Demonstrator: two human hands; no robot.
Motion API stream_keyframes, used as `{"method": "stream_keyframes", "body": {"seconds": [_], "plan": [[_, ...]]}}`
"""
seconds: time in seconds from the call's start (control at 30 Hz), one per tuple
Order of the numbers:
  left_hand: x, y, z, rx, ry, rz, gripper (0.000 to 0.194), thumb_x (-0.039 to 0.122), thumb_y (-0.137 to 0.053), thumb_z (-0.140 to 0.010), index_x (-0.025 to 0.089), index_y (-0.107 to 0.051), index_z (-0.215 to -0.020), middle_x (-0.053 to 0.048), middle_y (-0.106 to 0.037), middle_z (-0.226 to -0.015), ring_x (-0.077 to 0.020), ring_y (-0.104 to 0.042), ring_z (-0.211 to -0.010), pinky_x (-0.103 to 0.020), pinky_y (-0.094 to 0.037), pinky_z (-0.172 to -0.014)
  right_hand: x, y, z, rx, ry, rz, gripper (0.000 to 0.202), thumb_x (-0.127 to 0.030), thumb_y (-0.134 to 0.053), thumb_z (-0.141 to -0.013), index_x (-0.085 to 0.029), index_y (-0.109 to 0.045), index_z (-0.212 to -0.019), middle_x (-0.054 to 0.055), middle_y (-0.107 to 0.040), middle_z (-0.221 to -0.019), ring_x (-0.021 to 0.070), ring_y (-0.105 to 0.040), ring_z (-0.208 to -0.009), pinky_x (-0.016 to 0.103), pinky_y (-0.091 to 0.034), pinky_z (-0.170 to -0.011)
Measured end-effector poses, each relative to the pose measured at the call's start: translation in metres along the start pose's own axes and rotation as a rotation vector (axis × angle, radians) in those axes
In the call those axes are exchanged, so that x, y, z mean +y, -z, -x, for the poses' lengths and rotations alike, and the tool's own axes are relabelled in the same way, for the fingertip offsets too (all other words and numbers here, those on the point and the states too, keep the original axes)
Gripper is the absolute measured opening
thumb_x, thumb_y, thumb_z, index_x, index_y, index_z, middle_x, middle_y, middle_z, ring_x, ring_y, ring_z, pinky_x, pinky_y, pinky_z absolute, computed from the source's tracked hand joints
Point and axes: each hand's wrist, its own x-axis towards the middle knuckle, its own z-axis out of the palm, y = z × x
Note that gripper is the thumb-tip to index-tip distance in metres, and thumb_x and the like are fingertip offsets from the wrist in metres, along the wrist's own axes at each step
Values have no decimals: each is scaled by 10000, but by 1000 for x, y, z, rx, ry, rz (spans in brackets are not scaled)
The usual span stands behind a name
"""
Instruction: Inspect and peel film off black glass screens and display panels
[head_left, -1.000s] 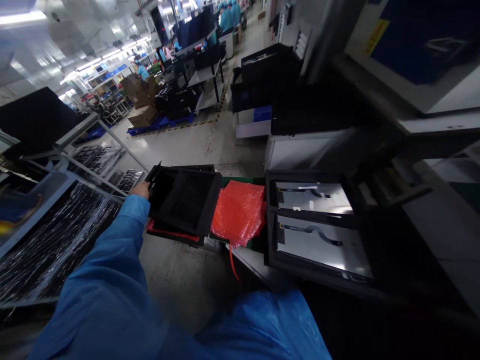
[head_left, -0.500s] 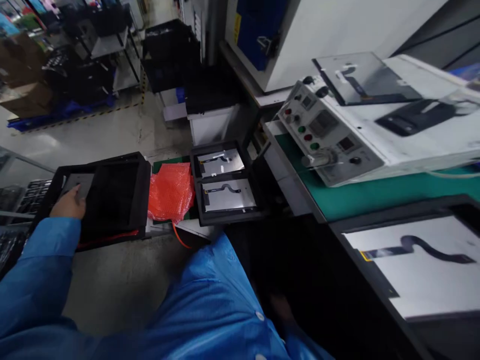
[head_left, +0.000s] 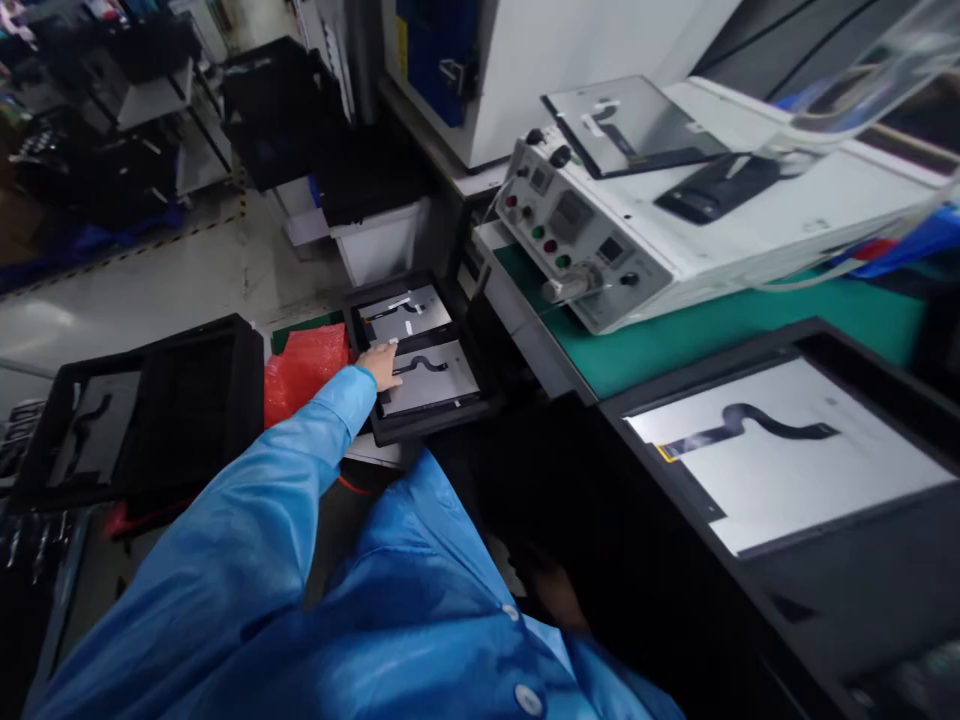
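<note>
Head view: the left hand [head_left: 380,366] is now at the middle tray [head_left: 433,424]. Half a second earlier it was over the left tray [head_left: 251,385]. Its fingers are extended and spread across the left edge of the near panel [head_left: 442,385]; they are not closed round it. Whether they press on the panel cannot be told from here.

Near panel: seated in its slot, cable side up, as before. Far panel [head_left: 418,308]: in the adjoining slot of the same tray, also unmoved.

Left tray: one further panel [head_left: 118,430] lies in the left slot, with its dark cable fully exposed; previously the hand covered part of it. The right slot shows dark.

Red wrap [head_left: 307,362]: between the left and middle trays, same position, now partly hidden by the left sleeve [head_left: 247,500].

Right hand [head_left: 561,598]: low in the view, in deep shadow next to the right tray [head_left: 870,585]. Its grip cannot be determined. The right tray bears a large panel [head_left: 795,470], unchanged in position.

Machine [head_left: 724,265]: on the green mat [head_left: 637,360], further left in the view than before. A tilted panel [head_left: 667,115] and a black device [head_left: 712,195] rest on top.
</note>
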Motion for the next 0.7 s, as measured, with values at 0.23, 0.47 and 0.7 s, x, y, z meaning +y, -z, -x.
{"method": "stream_keyframes", "body": {"seconds": [0.23,0.47,0.7], "plan": [[-3,1,-33,-48,-31,-160,1077,430,-850,-689,171,-278,-1565,-233,-459,-1491,-395,-469,-1353,-481,-361,-1107,4,12,26,31,-129,-283,167,-494,-760,-587,-424,-729,-735,167,-764,-961,360,-715,-932,509,-501,-899],[2,-8,-39,-72,-33,-193,1096,559,-818,-656,173,-308,-1546,-242,-413,-1526,-423,-429,-1376,-495,-364,-1102,-2,9,12,14,-144,-336,153,-368,-789,-492,-357,-688,-607,180,-768,-878,372,-715,-892,505,-508,-839],[12,-15,-42,-51,-16,-184,1233,619,-839,-594,148,-247,-1567,-259,-373,-1551,-426,-369,-1414,-491,-302,-1141,-3,11,11,6,-156,-343,153,-419,-792,-514,-374,-707,-633,177,-766,-903,343,-718,-875,479,-516,-821]]}}
